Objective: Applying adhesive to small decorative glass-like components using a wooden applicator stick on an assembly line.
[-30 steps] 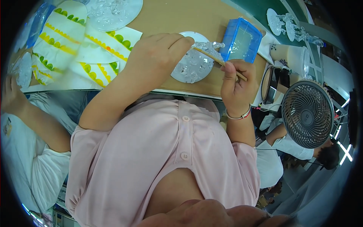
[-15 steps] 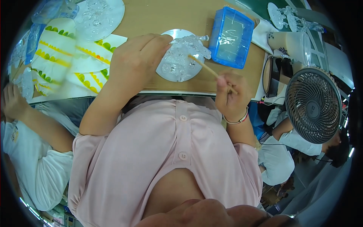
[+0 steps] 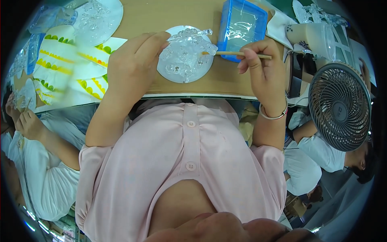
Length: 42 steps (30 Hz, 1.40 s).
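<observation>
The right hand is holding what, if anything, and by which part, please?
The right hand holds a thin tan stick, toward the end farther from the round disc.

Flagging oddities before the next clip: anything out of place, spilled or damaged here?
Nothing stands out. Clear pieces sit on the pale disc, the stick is held in the right hand with its tip at them, and no spill shows around the blue tray. The patterned sheets overlap loosely, without visible damage.
</observation>
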Motion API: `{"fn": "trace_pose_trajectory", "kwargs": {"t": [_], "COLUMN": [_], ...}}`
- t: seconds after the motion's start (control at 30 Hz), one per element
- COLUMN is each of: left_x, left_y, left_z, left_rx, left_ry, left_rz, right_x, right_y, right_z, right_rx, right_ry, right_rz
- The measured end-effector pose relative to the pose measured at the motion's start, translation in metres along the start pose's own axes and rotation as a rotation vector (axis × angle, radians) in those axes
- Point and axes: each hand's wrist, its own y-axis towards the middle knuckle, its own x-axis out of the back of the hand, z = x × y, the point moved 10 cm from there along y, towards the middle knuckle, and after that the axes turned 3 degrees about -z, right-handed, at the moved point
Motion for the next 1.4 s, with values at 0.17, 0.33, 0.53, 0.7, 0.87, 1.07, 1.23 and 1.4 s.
{"fn": "trace_pose_trajectory", "kwargs": {"t": [0.17, 0.33, 0.53, 0.7, 0.87, 1.07, 1.23, 1.4], "left_x": [-0.001, -0.010, -0.008, 0.001, 0.008, 0.007, 0.011, 0.009], "left_y": [0.001, 0.002, 0.000, -0.015, -0.018, -0.020, -0.022, -0.022], "left_z": [0.003, 0.007, 0.008, 0.019, 0.011, 0.016, 0.013, 0.014], "left_rx": [0.042, 0.127, 0.109, 0.158, 0.105, 0.125, 0.092, 0.099], "left_ry": [-0.042, -0.085, -0.061, 0.007, 0.044, 0.062, 0.014, 0.000], "left_rz": [0.017, 0.062, 0.045, 0.058, -0.049, 0.009, -0.102, -0.100], "right_x": [0.009, 0.003, 0.002, -0.009, -0.014, -0.015, -0.029, -0.032], "right_y": [-0.022, -0.038, -0.069, -0.062, -0.084, -0.082, -0.094, -0.085], "right_z": [-0.018, 0.009, 0.006, 0.008, 0.010, 0.016, 0.029, 0.031], "right_rx": [0.043, 0.380, 0.361, 0.382, 0.463, 0.467, 0.522, 0.559], "right_ry": [0.158, -0.150, -0.117, -0.182, -0.094, -0.171, -0.056, -0.090], "right_rz": [-0.078, -0.203, -0.175, -0.253, -0.196, -0.291, -0.138, -0.206]}}
